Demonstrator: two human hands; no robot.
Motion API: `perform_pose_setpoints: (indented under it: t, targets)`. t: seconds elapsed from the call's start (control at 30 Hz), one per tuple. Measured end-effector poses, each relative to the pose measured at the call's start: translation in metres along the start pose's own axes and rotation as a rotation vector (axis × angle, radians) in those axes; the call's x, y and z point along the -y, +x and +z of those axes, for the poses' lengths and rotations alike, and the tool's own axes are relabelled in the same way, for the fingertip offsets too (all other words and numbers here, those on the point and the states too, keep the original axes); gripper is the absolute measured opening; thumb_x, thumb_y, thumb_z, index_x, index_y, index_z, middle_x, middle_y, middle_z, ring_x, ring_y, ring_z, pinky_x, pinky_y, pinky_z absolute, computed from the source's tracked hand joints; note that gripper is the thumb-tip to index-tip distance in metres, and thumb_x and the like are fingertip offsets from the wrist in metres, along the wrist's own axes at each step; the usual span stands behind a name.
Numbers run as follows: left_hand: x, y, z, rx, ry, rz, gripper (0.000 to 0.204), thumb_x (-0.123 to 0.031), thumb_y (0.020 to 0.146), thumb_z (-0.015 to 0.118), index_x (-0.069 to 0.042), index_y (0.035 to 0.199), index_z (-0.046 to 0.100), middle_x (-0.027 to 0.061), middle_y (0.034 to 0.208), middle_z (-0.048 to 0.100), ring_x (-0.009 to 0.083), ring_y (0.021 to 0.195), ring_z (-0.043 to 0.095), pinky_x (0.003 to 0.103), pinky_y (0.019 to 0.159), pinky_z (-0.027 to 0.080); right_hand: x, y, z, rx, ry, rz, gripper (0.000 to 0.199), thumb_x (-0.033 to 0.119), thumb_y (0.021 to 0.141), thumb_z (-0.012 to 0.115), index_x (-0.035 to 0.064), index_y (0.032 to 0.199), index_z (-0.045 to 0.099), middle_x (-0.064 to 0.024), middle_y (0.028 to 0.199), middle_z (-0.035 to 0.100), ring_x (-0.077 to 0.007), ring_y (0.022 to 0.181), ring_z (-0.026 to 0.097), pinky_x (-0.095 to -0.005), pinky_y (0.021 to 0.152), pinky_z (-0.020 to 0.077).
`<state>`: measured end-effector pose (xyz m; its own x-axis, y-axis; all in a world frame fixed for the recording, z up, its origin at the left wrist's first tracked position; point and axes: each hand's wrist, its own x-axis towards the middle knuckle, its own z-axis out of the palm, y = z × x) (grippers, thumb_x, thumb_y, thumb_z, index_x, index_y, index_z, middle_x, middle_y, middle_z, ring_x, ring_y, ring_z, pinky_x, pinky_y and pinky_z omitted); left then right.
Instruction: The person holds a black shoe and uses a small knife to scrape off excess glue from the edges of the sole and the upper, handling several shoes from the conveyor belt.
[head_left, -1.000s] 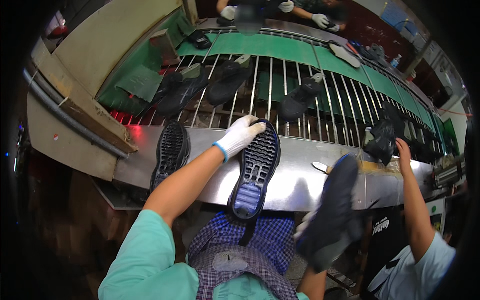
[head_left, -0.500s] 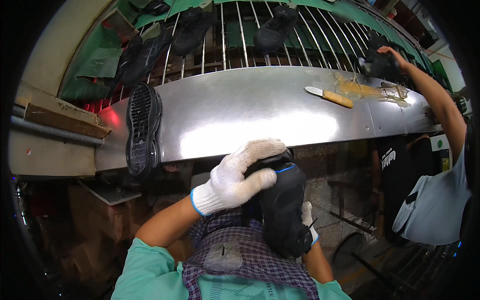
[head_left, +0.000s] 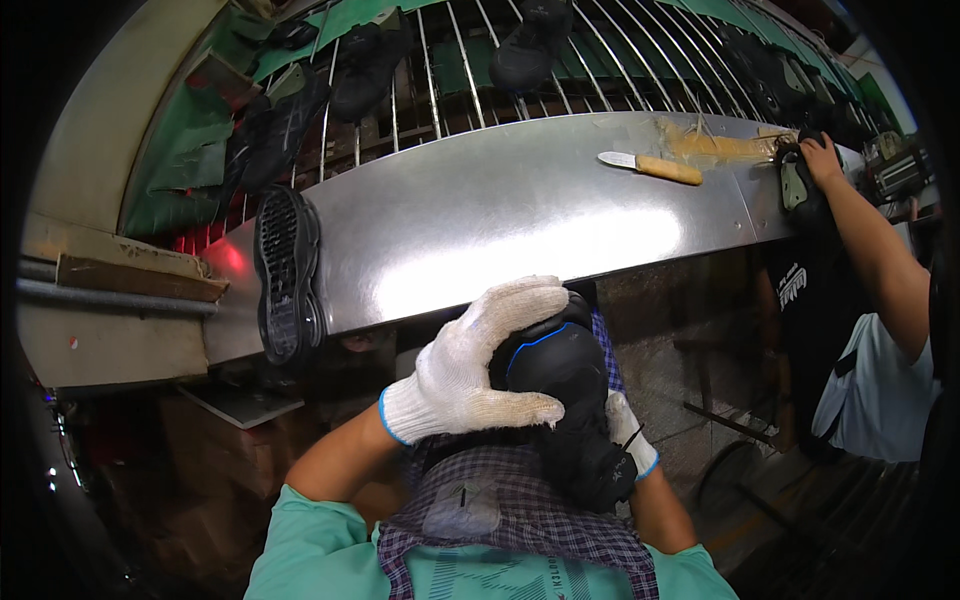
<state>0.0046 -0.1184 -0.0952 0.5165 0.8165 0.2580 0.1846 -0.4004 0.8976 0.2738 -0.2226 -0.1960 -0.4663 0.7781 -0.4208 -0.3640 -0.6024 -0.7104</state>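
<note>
since the earlier frame little has shifted; gloved left hand (head_left: 470,370) stays clamped over black shoe (head_left: 565,400) held at the lap below the steel bench (head_left: 500,220); right hand (head_left: 628,432) grips it underneath; loose sole (head_left: 287,275) lies on bench edge.

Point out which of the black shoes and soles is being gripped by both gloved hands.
It is the black shoe with the blue trim line, pressed between the left hand and right hand above the lap. The lone sole on the metal ledge lies untouched.
</note>
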Motion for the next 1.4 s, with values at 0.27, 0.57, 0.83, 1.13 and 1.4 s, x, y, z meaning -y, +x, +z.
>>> perform_pose_setpoints:
  t: [0.27,0.57,0.83,1.13,1.4]
  targets:
    - [0.0,0.004,-0.006,0.012,0.06,0.051,0.098,-0.04,0.072,0.1,0.006,0.146,0.057,0.026,0.153,0.054,0.0376,0.14,0.059,0.047,0.117,0.05,0.005,0.006,0.006,0.035,0.06,-0.045,0.098,0.07,0.103,0.056,-0.0099,0.158,0.042,-0.0169,0.158,0.054,-0.0255,0.145,0.053,-0.0369,0.121,0.0429]
    - [0.006,-0.005,-0.002,-0.197,-0.171,-0.043,0.091,-0.031,0.077,0.097,0.008,0.147,0.054,0.0244,0.15,0.058,0.0317,0.139,0.058,0.045,0.119,0.045,0.038,0.028,0.025,0.026,-0.275,-0.213,0.092,0.072,0.104,0.052,-0.0118,0.143,0.056,-0.0158,0.13,0.071,-0.0175,0.119,0.065,-0.0317,0.102,0.0536]
    - [-0.036,0.009,-0.083,-0.29,-0.205,-0.128,0.072,-0.019,0.081,0.092,0.005,0.138,0.054,0.0194,0.134,0.066,0.0252,0.122,0.065,0.041,0.111,0.051,0.104,0.033,0.111,0.108,-0.954,-0.326,0.064,0.051,0.104,0.063,-0.0051,0.134,0.06,-0.0298,0.097,0.075,-0.044,0.082,0.076,-0.0467,0.074,0.0621]
    - [-0.018,-0.074,-0.056,-0.545,-0.219,-0.223,0.085,-0.031,0.07,0.1,0.001,0.131,0.05,0.018,0.12,0.067,0.0247,0.111,0.067,0.04,0.102,0.055,0.075,0.107,0.103,0.061,-1.169,-1.328,0.05,0.011,0.083,0.082,0.0062,0.131,0.068,-0.0227,0.127,0.068,-0.0336,0.097,0.076,-0.0395,0.076,0.0661]
    - [-0.032,-0.06,-0.066,-0.459,-0.079,-0.222,0.089,-0.029,0.069,0.1,0.002,0.136,0.049,0.0155,0.13,0.063,0.0221,0.123,0.06,0.038,0.111,0.047,0.136,0.159,0.139,0.442,-1.031,-1.05,0.03,0.028,0.106,0.063,0.0045,0.123,0.07,-0.0157,0.101,0.075,-0.0324,0.087,0.076,-0.0419,0.074,0.0609]
